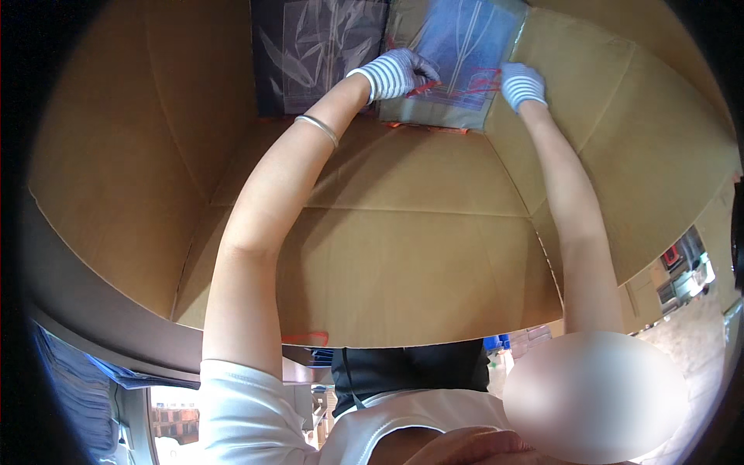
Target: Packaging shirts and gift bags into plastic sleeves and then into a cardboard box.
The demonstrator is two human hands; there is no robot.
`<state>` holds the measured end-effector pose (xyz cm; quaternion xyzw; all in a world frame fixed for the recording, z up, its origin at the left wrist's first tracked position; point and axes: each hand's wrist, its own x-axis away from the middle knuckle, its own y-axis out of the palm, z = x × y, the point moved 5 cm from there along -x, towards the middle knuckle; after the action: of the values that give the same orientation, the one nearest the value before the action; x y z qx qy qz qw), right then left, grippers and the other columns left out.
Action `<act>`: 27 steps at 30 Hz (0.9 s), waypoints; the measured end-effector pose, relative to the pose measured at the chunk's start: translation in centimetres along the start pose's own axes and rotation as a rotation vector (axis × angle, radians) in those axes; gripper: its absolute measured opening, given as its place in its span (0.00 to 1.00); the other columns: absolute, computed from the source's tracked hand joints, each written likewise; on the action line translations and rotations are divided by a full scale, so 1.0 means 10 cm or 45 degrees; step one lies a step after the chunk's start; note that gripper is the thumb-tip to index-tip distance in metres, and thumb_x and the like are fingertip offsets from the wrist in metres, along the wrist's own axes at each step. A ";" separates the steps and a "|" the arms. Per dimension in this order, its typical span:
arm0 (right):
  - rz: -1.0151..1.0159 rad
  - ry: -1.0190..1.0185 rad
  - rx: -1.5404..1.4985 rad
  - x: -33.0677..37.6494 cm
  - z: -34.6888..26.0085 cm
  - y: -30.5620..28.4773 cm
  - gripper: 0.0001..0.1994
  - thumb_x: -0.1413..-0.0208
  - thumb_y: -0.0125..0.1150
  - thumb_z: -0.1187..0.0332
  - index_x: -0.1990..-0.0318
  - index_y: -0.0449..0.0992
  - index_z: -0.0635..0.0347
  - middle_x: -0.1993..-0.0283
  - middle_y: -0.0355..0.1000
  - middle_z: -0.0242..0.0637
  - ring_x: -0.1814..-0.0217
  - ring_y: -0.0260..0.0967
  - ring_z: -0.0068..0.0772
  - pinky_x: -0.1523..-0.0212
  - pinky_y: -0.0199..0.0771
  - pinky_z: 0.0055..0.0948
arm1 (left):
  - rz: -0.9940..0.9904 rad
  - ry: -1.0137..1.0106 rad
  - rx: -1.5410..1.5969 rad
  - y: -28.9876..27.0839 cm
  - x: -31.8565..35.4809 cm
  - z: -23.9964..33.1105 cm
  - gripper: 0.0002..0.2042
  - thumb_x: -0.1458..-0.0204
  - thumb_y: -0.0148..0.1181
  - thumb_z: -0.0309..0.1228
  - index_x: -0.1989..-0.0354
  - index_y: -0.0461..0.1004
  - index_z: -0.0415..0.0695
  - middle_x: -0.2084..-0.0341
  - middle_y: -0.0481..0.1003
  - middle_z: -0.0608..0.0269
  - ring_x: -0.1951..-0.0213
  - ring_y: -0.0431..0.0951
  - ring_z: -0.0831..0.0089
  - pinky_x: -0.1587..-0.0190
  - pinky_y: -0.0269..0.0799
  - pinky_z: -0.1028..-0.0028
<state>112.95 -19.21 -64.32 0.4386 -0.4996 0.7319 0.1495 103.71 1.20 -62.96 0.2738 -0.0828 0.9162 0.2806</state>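
Both my arms reach into a large cardboard box (418,271). My left hand (399,74), in a white-and-grey striped glove, is closed on a red edge of a clear plastic bag of folded blue clothing (465,39). At the bag's right side, against the box wall, my right hand (524,85) wears a matching glove. Its fingers are curled by thin red strands (482,81) on the bag; the fingertips are partly hidden. Left of this bag lies another clear bag with dark folded clothing (318,54).
Tall cardboard walls stand on both sides, and the near box edge curves in front of my body. Stacked blue fabric (74,387) sits outside at lower left. A red strip (306,339) shows at the near edge. Boxes and machinery (686,275) stand at right.
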 end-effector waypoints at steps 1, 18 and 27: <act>0.001 -0.001 0.000 -0.03 0.11 0.03 0.13 0.52 0.43 0.69 0.65 0.75 0.61 0.60 0.69 0.50 0.58 0.69 0.48 0.58 0.69 0.41 | -0.038 -0.123 0.023 0.01 -0.01 -0.03 0.11 0.57 0.52 0.22 0.64 0.76 0.44 0.77 0.76 0.60 0.78 0.72 0.76 0.73 0.69 0.77; -0.269 -0.485 0.463 -0.20 0.12 0.64 0.12 0.53 0.47 0.65 0.67 0.76 0.60 0.62 0.72 0.43 0.63 0.72 0.44 0.65 0.71 0.37 | 0.451 -0.252 -0.581 -0.94 1.09 -0.32 0.13 0.55 0.54 0.38 0.64 0.74 0.45 0.75 0.75 0.59 0.76 0.72 0.69 0.68 0.70 0.69; -0.611 -1.196 -0.906 2.19 -1.64 -1.05 0.09 0.58 0.54 0.69 0.68 0.72 0.63 0.74 0.70 0.40 0.72 0.64 0.30 0.69 0.66 0.29 | -0.142 0.248 -0.233 0.65 2.09 2.07 0.08 0.64 0.55 0.32 0.75 0.76 0.46 0.79 0.75 0.59 0.77 0.73 0.69 0.73 0.67 0.69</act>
<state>99.27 -5.03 -42.55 0.7359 -0.6125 0.1969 0.2109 95.02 -0.76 -34.22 0.1610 -0.1230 0.9101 0.3615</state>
